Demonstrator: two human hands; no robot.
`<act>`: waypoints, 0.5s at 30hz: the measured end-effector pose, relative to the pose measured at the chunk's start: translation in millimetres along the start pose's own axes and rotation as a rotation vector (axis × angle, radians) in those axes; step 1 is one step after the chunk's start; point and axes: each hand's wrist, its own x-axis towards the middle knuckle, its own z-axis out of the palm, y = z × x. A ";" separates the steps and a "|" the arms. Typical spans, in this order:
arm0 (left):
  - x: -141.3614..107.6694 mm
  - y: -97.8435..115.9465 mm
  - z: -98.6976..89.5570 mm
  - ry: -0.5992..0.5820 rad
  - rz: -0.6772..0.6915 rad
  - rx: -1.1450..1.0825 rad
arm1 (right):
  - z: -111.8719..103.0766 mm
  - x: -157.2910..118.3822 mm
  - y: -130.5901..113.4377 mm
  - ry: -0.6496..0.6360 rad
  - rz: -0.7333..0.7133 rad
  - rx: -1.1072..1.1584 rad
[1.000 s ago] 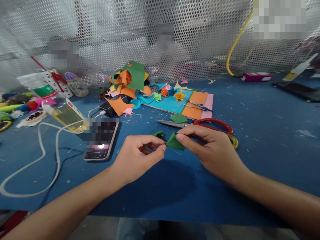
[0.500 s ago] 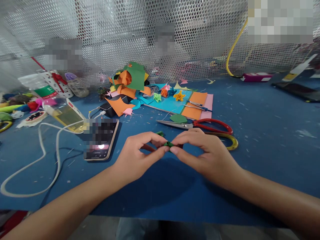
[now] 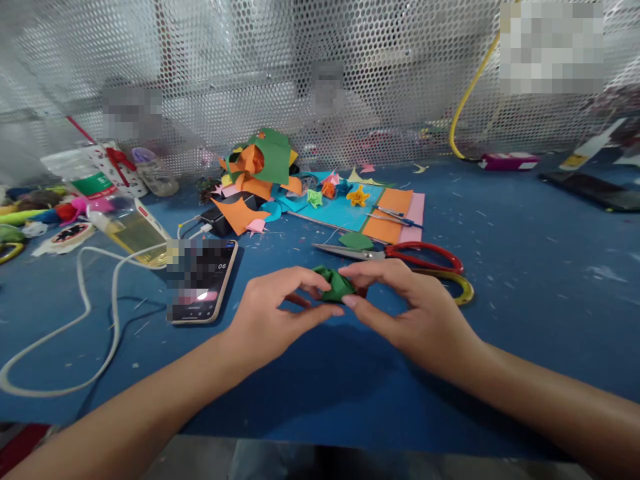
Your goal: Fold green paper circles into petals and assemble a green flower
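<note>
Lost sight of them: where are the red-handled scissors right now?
Head view: red-handled scissors lie on the blue table, just beyond the right hand, blades pointing left.

Phone point(image 3: 200, 280) left of hands, scissors point(image 3: 400, 253) behind them, paper pile point(image 3: 260, 173) farther back on table point(image 3: 525, 267)

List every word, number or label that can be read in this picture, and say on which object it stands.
"06": on the lit screen of the black smartphone; the rest of that screen is blurred.
Green label on the clear plastic bottle: white marks, too small to read.
Round white tape roll: black print, not legible.
</note>
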 end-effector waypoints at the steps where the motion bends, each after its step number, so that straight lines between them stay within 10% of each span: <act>1: -0.3 -0.2 0.3 0.008 0.031 0.015 | -0.1 0.1 0.2 -0.006 -0.014 0.000; 15: -4.8 3.9 0.6 0.094 0.143 0.165 | -0.2 -0.4 -1.1 0.035 -0.034 0.015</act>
